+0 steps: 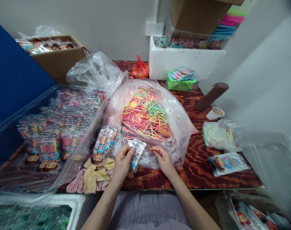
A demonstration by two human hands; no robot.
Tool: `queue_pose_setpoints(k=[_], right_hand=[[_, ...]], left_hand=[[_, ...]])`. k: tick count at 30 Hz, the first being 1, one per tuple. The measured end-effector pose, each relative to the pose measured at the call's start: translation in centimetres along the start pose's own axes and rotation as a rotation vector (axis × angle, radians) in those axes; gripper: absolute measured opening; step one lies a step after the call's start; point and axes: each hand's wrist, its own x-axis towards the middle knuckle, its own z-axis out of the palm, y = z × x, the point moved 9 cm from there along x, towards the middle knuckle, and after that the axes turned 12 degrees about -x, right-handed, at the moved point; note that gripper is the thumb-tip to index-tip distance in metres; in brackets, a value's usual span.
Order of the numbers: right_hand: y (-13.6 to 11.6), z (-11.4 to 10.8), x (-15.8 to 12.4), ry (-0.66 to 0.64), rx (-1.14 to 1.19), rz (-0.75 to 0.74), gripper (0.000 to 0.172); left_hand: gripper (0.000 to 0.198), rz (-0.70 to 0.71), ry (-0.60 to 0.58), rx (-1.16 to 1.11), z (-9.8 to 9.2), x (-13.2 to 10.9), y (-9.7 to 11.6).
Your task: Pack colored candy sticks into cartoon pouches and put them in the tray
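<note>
My left hand (123,161) pinches a printed silver pouch (137,153) near its upper edge, at the front of the table. To its right, my right hand (162,159) has its fingers closed round a few short coloured sticks (157,150), whose ends show at the fingertips. Just beyond both hands lies a large clear plastic bag (181,121), spread wide and holding a heap of thin pink, yellow, green and blue sticks (147,115). Beside my left hand, a stack of similar pouches (104,142) with cartoon heads leans on the bag.
A clear tub (71,153) full of filled pouches stands at left, with yellow and pink cloths (95,175) beside it. At right are a brown bottle (212,95), a paper cup (215,113) and a flat pouch (228,163). Behind are a green basket (181,83) and a white foam box (183,59).
</note>
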Motion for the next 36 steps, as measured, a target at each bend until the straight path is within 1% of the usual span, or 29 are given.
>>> queue_pose_setpoints(k=[2,4,6,8,11,13,15,17,19,22,26,28,29,32,33,35,36], right_hand=[[0.0,0.0,0.0,0.005,-0.003,0.007,0.016],[-0.1,0.0,0.0,0.01,-0.006,0.011,0.015],[-0.1,0.0,0.0,0.013,-0.01,0.008,0.015],[-0.2,-0.1,0.1,0.018,-0.015,0.006,0.015],[-0.3,-0.1,0.1,0.027,-0.029,0.005,0.016],[-0.3,-0.2,0.1,0.029,-0.037,0.005,0.016],[-0.3,-0.1,0.1,0.025,-0.04,0.009,0.016],[-0.2,-0.1,0.1,0.02,-0.034,0.018,0.016],[-0.2,-0.1,0.1,0.017,-0.022,0.03,0.016],[-0.4,-0.1,0.2,0.017,0.006,0.042,0.017],[-0.3,-0.2,0.2,0.015,0.042,0.065,0.017],[0.0,-0.3,0.1,0.024,0.078,0.097,0.018],[0.2,-0.5,0.0,0.032,0.103,0.117,0.019],[0.7,-1.2,-0.2,0.066,0.178,0.178,0.023],[0.8,-1.6,-0.1,0.075,0.19,0.194,0.025],[0.5,-2.4,0.6,0.086,0.172,0.207,0.028],[0.1,-2.8,1.2,0.089,0.126,0.196,0.028]], left_hand=[[0.038,0.028,0.004,0.072,-0.1,-0.1,0.3],[0.037,0.026,-0.036,0.103,0.2,-0.2,0.4],[0.027,0.028,-0.1,0.103,0.8,-0.1,0.5],[0.019,0.041,-0.131,0.087,1.0,0.1,0.6],[0.022,0.051,-0.116,0.105,0.5,0.6,0.6],[0.029,0.066,-0.094,0.164,0.1,0.9,0.7],[0.032,0.103,-0.077,0.241,-0.2,1.1,1.0],[0.027,0.144,-0.102,0.303,0.0,1.1,1.2],[0.018,0.169,-0.138,0.334,0.2,1.0,1.2],[0.015,0.163,-0.136,0.326,-0.1,1.0,1.0],[0.028,0.13,-0.097,0.308,-0.8,1.4,1.2],[0.032,0.132,-0.107,0.31,-0.8,1.5,1.5],[0.03,0.135,-0.116,0.303,-0.7,1.5,1.8],[0.018,0.128,-0.125,0.241,-0.7,1.7,2.3],[0.018,0.121,-0.122,0.216,-0.8,1.8,2.5],[0.018,0.11,-0.12,0.178,-0.9,2.1,2.8],[0.019,0.113,-0.122,0.164,-0.9,2.3,3.1]])
